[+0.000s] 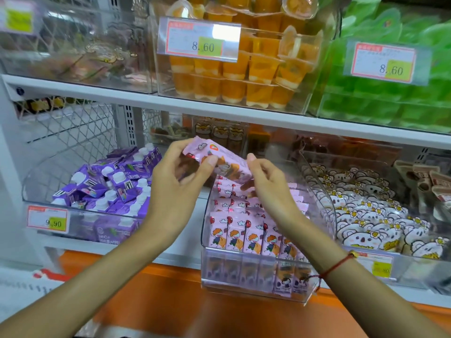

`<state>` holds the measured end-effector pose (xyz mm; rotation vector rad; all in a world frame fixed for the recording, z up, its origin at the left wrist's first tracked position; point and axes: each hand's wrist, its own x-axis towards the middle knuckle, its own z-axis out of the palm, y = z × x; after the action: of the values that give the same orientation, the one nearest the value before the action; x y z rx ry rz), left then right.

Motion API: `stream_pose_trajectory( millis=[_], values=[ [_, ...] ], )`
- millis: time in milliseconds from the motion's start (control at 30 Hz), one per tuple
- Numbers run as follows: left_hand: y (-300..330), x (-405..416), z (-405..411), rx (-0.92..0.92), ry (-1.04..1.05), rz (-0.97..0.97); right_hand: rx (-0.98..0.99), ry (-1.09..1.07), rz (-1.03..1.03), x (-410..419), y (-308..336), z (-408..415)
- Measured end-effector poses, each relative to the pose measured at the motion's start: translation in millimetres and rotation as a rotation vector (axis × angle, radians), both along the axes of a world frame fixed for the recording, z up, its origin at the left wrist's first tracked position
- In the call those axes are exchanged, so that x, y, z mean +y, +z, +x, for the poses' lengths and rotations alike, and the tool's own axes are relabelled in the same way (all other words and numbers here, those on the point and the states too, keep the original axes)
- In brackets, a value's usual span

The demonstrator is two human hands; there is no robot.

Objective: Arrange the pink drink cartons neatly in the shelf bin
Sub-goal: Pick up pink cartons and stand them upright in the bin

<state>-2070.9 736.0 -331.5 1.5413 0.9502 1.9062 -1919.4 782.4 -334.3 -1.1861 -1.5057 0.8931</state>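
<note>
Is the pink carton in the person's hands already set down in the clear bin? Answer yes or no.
No: both the left hand and right hand hold the pink carton above the clear bin.

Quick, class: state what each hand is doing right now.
Left hand: grips the pink carton.
Right hand: holds the same carton's other end.

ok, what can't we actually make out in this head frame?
- Held pink carton: motion-blurred; print unreadable, left hand and right hand cover its ends.
- Rear rows in the clear bin: hidden behind the right hand.
- Lower row of cartons: dimmed by the bin's frosted front.
- Price tag at right: partly covered by the right wrist, digits blurred.
- Upper-left bin: glare, contents unclear.
</note>
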Motion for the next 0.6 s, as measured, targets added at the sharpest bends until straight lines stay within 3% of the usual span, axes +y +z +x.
stream_pose_trajectory(
  millis=[167,267,467,600],
  values=[
    [-5,6,-5,-0.014,0.152,0.052,-0.630,0.001,0.269,2,-14,-5],
    [-9,8,-7,0.019,0.148,0.059,-0.846,0.029,0.336,4,-19,-4],
    [-9,9,-6,0.050,0.138,0.090,-1.069,0.178,0.215,4,-24,2],
    [-7,12,-9,0.079,0.104,0.085,-0.892,0.108,0.308,-2,-21,10]
  ],
)
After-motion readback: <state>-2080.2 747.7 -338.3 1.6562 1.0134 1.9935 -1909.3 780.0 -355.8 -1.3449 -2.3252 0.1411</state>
